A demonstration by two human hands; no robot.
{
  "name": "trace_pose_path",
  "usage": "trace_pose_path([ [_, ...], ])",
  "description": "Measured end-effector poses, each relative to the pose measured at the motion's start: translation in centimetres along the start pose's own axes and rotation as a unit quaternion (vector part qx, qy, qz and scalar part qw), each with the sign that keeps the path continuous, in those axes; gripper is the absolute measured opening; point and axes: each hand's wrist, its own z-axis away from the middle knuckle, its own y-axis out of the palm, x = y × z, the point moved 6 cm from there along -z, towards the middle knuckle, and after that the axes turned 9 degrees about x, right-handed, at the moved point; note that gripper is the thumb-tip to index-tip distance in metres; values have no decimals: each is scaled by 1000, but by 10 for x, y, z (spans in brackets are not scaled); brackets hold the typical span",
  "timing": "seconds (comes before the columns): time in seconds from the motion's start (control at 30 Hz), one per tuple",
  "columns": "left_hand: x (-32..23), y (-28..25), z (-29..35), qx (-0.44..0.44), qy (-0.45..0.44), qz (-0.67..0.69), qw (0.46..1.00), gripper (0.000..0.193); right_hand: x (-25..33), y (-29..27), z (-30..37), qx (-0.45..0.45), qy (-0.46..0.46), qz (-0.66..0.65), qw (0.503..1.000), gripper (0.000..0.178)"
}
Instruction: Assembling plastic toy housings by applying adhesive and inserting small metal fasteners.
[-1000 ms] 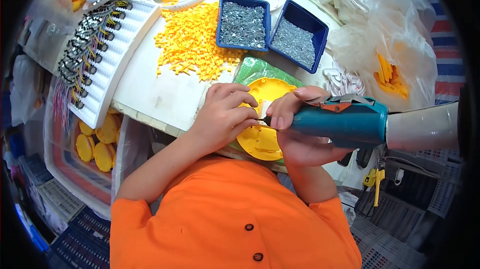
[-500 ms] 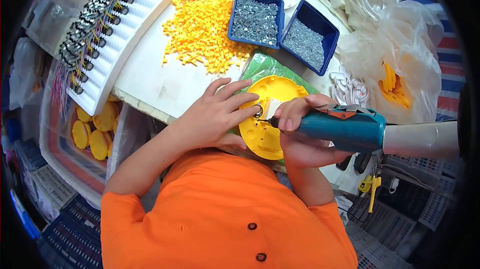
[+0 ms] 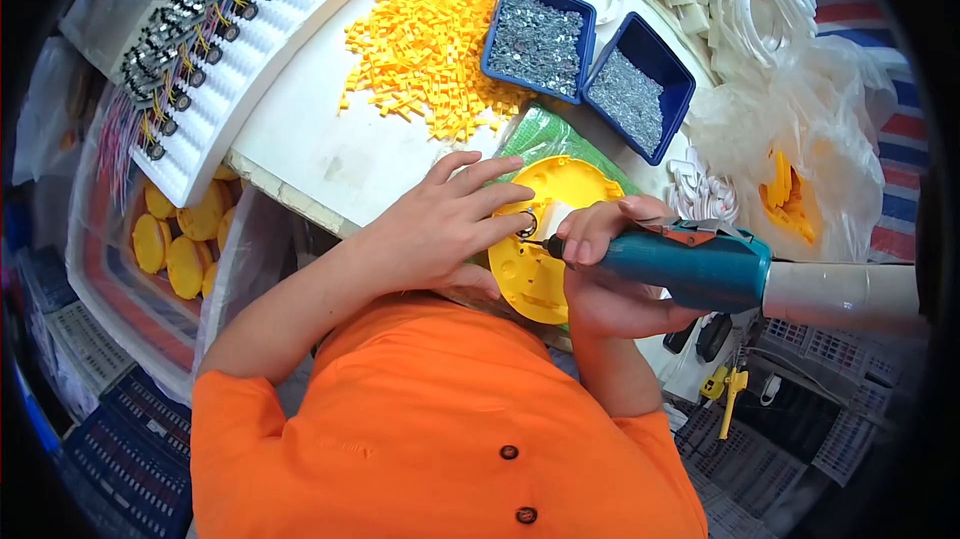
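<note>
Being held in trays [image 3: 652, 47], metal parts [image 3: 540, 37], shell [image 3: 522, 274] touched by spread left hand [image 3: 430, 229], driver [image 3: 690, 264] gripped by right hand [image 3: 612, 307]

The shell [image 3: 530, 289] is showing smooth, glossy yellow plastic, and green plastic film [image 3: 545, 129] is gleaming beside it. The driver [image 3: 690, 267] is presenting satin teal plastic; its pale sleeve [image 3: 840, 291] is looking smooth and shiny. Metal bits [image 3: 535, 39] are glinting in smooth blue plastic bins [image 3: 660, 54]. The bag [image 3: 810, 89] is displaying crinkled, translucent plastic. The shirt [image 3: 430, 419] is showing matt orange cloth. The ridged tray [image 3: 242, 69] is looking like foam, perhaps.
</note>
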Motion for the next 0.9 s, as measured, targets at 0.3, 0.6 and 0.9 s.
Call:
trace_pose_path([
  [0.3, 2, 3, -2, 13, -1, 8, 1000, 79, -3, 3, 3, 53, 10, 39, 998, 95],
  [0.6, 3, 3, -5, 28, 2, -2, 1000, 84, -9, 4, 6, 61, 49, 22, 997, 98],
  [0.9, 14, -32, -23, -62, -40, 39, 997, 65, 71, -37, -45, -102, -35, 202, 973, 110],
])
